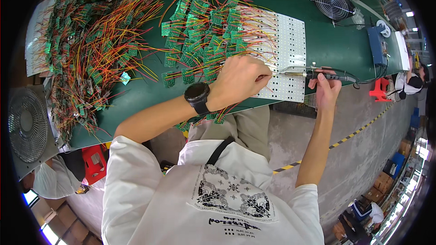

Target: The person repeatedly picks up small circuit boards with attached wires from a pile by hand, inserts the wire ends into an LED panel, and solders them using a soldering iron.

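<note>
A white panel (294, 41) with rows of dark dots lies on the green bench. Red and yellow wires run from it to many small green circuit boards (196, 31) spread over its left part. Closed in a pinch, my left hand (240, 78) rests over the panel's near part; what its fingertips hold is hidden. My right hand (326, 88) grips a soldering iron (313, 75) with a black handle and a thin tube alongside. The iron points left, its tip close to my left fingertips.
A big heap of wired boards (97, 45) covers the bench's left side. At the back right stand a small black fan (331, 3) and a blue box (377, 45). A larger grey fan (28, 124) is at far left. Red stools (94, 163) and other people are farther off.
</note>
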The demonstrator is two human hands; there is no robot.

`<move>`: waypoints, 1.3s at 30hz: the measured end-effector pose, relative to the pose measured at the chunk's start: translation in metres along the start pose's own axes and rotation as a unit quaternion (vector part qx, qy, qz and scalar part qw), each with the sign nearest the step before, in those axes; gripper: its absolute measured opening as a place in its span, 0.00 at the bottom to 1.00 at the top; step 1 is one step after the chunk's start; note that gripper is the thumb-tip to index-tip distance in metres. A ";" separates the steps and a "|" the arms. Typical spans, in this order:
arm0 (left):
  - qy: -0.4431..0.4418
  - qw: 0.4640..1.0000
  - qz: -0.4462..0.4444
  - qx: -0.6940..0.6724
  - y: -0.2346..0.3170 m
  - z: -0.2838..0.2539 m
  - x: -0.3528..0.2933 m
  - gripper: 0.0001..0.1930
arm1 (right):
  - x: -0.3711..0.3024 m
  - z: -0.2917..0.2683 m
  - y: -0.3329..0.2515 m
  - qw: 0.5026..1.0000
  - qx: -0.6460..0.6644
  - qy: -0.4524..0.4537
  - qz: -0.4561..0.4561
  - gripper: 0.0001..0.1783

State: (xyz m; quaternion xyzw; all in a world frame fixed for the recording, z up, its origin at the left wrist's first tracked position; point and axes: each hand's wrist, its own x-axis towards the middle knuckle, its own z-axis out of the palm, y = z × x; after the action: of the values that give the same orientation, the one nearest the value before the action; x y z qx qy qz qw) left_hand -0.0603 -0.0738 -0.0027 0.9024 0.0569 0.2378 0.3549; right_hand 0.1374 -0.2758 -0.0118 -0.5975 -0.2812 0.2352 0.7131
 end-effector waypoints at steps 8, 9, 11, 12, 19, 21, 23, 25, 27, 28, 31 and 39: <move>0.001 1.000 -0.006 0.001 0.000 0.001 0.001 0.03 | 0.000 -0.003 0.001 1.000 -0.020 -0.016 0.000 0.11; -0.005 1.000 -0.009 0.009 0.000 0.000 0.002 0.03 | 0.000 -0.003 0.002 1.000 -0.022 -0.017 0.001 0.11; -0.013 1.000 -0.014 0.014 0.000 0.000 0.002 0.04 | 0.001 -0.002 0.002 1.000 -0.022 -0.020 -0.003 0.11; -0.016 1.000 -0.016 0.015 0.000 -0.001 0.002 0.03 | 0.000 -0.002 0.002 1.000 -0.022 -0.019 -0.002 0.11; -0.007 1.000 0.001 0.008 -0.003 0.002 0.001 0.03 | -0.001 -0.002 0.002 1.000 -0.027 -0.015 0.005 0.11; -0.002 1.000 0.006 0.002 -0.003 0.002 0.001 0.03 | -0.001 -0.002 0.003 1.000 -0.025 -0.014 0.007 0.11; 0.003 1.000 0.010 -0.004 -0.003 0.002 0.001 0.03 | -0.001 -0.004 0.004 0.999 -0.025 -0.022 0.000 0.11; -0.001 1.000 0.007 -0.001 -0.002 0.002 0.001 0.03 | -0.001 -0.003 0.004 1.000 -0.022 -0.017 0.001 0.11; 0.000 1.000 0.006 -0.002 -0.002 0.001 0.001 0.03 | -0.001 -0.003 0.004 1.000 -0.018 -0.013 0.001 0.11; 0.002 1.000 0.007 -0.002 -0.002 0.001 0.001 0.03 | -0.001 -0.003 0.004 1.000 -0.016 -0.013 -0.001 0.11; 0.006 1.000 0.004 -0.009 -0.002 0.002 0.001 0.03 | -0.001 -0.003 0.004 1.000 -0.013 -0.012 -0.003 0.11; -0.009 1.000 0.002 0.001 -0.002 0.000 0.001 0.03 | -0.001 -0.003 0.003 1.000 -0.014 -0.017 0.001 0.11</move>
State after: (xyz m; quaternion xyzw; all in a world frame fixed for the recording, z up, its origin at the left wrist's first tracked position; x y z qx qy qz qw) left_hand -0.0592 -0.0723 -0.0036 0.9048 0.0518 0.2304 0.3544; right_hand 0.1383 -0.2780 -0.0154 -0.6038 -0.2958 0.2420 0.6995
